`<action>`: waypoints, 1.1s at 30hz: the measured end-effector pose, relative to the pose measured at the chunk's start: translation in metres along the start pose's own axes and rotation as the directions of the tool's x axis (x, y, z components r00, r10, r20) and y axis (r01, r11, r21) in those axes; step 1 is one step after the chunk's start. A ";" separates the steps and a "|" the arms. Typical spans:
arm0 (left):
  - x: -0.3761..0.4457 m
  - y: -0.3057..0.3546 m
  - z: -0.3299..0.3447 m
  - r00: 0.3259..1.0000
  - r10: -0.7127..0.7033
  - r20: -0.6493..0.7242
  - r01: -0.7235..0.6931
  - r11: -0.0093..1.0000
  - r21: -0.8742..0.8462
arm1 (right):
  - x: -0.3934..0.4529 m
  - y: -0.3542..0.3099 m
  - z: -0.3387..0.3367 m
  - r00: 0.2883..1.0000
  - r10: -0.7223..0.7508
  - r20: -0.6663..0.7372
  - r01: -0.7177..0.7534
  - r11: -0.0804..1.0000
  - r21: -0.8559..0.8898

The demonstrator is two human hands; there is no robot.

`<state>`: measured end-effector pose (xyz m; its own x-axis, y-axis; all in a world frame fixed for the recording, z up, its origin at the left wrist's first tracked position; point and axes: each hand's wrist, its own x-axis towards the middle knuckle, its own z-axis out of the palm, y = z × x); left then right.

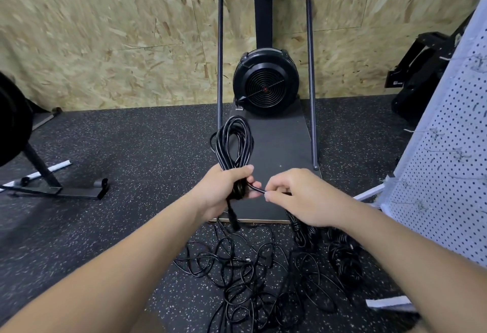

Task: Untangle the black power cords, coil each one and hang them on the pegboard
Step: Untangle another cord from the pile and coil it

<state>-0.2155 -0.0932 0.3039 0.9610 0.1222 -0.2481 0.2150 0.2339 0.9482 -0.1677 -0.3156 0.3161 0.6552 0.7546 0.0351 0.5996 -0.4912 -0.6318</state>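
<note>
We are seeing the left hand (224,190) at frame centre, fingers (246,168) wrapping tight around the waist of one coiled cord (233,142), its loops standing up above the fist and a plug end (234,218) hanging below the palm. The right hand (297,195) is sitting just beside it, to the right, thumb and forefinger pinching narrow on the cord's loose tail (257,189) that runs out of the left fist; the other right fingers are curling in, touching nothing we can tell.

Down on the speckled floor (131,148), lower centre, a tangled pile of cords (245,272) is lying loose; we cannot count the cords in it. Two wound bundles (342,261) are lying to its right, lower right of frame, near the white pegboard (442,148), which is leaning along the right edge with several metal hooks, none carrying a cord. One black fan machine (264,86) is standing upper centre against the chipboard wall (105,42).
</note>
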 end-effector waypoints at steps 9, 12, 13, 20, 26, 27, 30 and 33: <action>-0.016 0.004 0.005 0.996 0.042 0.079 -0.055 0.985 0.165 | -0.005 0.004 -0.009 0.998 0.039 0.041 -0.039 0.999 -0.010; -0.015 0.003 0.003 0.996 0.059 0.063 -0.068 0.985 0.161 | -0.006 -0.001 -0.014 0.999 -0.010 0.049 0.011 1.000 -0.018; -0.014 0.003 0.002 0.997 0.059 0.051 -0.067 0.985 0.161 | -0.006 -0.003 -0.017 0.998 -0.038 0.045 0.039 0.999 -0.021; -0.013 0.003 -0.002 0.996 0.015 0.092 -0.038 0.967 0.252 | -0.008 -0.009 -0.029 0.996 -0.092 0.000 0.092 0.994 -0.053; -0.013 0.005 -0.005 0.995 0.005 0.097 -0.029 0.967 0.252 | -0.005 -0.003 -0.038 0.994 -0.112 -0.007 0.112 0.994 -0.016; -0.013 0.005 -0.007 0.995 -0.009 0.099 -0.016 0.968 0.250 | -0.006 -0.004 -0.036 0.993 -0.116 0.012 0.116 0.993 -0.001; -0.013 0.002 -0.014 0.995 -0.024 0.096 0.003 0.976 0.218 | -0.007 -0.002 -0.037 0.993 -0.028 0.115 0.027 1.000 0.010; -0.010 0.003 -0.016 0.995 -0.005 0.101 -0.013 0.985 0.173 | -0.011 0.006 -0.040 0.929 0.161 0.333 -0.162 0.987 -0.026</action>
<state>-0.2277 -0.0787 0.3059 0.9725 0.0230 -0.2316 0.2298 0.0620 0.9713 -0.1531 -0.3444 0.3423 0.5523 0.7670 -0.3267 0.4975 -0.6176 -0.6092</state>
